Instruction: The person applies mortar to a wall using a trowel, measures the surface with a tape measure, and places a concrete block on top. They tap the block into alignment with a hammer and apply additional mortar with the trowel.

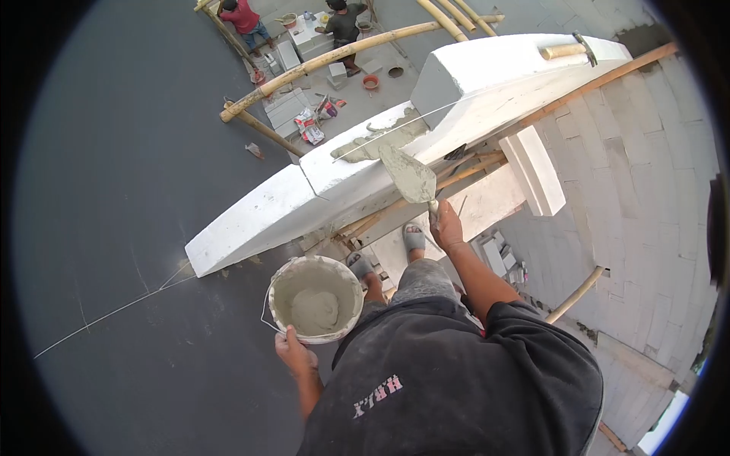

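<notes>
My left hand (295, 351) grips the edge of a white bucket (346, 284) at my left side, its wire handle hanging by the fingers. Grey mortar (318, 310) lies in the bottom of the bucket. In my right hand (449, 225) is the handle of a trowel (411, 176), its blade smeared with mortar and pointing away from me. The blade tip is at the edge of a mortar bed (369, 144) spread on a row of white blocks (251, 220). A taller white block (506, 72) stands beyond that bed. A thin white string (380, 137) runs above the mortar.
Bamboo poles (327, 61) frame the work area. A hammer (585, 49) rests on the far block end. My feet stand on planks (384, 251) high up. Below, two people work among blocks, paper sacks (308, 125) and an orange bucket (370, 82). A block wall (639, 167) rises right.
</notes>
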Demonstrator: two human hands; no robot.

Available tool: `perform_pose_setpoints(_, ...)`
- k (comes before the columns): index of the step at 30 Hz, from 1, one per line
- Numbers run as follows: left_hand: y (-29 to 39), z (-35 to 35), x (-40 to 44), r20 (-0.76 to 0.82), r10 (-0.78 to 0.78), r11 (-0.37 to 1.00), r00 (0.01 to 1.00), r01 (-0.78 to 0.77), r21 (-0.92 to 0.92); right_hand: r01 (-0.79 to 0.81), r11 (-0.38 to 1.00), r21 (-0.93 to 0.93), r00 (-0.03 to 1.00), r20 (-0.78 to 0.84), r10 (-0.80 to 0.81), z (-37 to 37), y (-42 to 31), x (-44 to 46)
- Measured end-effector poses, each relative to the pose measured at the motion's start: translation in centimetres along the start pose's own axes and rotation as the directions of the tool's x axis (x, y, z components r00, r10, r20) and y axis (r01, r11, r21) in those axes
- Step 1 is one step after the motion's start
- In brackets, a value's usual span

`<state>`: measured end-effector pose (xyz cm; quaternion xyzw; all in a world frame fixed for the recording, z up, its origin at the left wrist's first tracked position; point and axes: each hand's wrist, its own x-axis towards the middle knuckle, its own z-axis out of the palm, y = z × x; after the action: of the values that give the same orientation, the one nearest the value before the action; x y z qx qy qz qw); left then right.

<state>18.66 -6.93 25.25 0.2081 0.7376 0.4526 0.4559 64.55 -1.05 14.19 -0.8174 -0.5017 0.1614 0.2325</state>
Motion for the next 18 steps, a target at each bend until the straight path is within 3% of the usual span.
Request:
perform_pose_setpoints(3,-1.0,0.3,1.4,0.011,0.002,1.000,1.000,-0.002,-0.031,-0.142,0.989,0.051,0.974,0.184,0.131,-6.5,-2.7,-3.7)
perform_pose_setpoints(7,-1.8,0.4,3.0,0.065,-0.022,0.999,0.998,0.025,-0.041,-0.206,0.972,0.113,0.962,0.204,0.180,-16.2,-12.5,-4.9)
perform_pose_setpoints(8,-2.0,0.6,3.6,0.082,-0.019,0.999,0.996,0.023,-0.045,-0.150,0.983,0.102,0.964,0.234,0.123,-17.4,-13.6,-4.4)
perform_pose_setpoints(13,-2.2,1.1,5.4,0.136,-0.016,0.997,0.991,0.027,-0.073,-0.096,0.995,0.039,0.926,0.369,0.075,-19.0,-16.5,1.0)
perform_pose_setpoints(15,-2.0,0.9,5.6,0.143,-0.019,0.997,0.989,0.030,-0.072,-0.173,0.984,0.041,0.878,0.460,0.135,-19.1,-16.8,3.3)
perform_pose_setpoints(18,-2.3,0.4,5.9,0.147,-0.010,0.997,0.989,0.020,-0.068,-0.282,0.959,0.036,0.895,0.371,0.249,-19.0,-16.3,5.4)
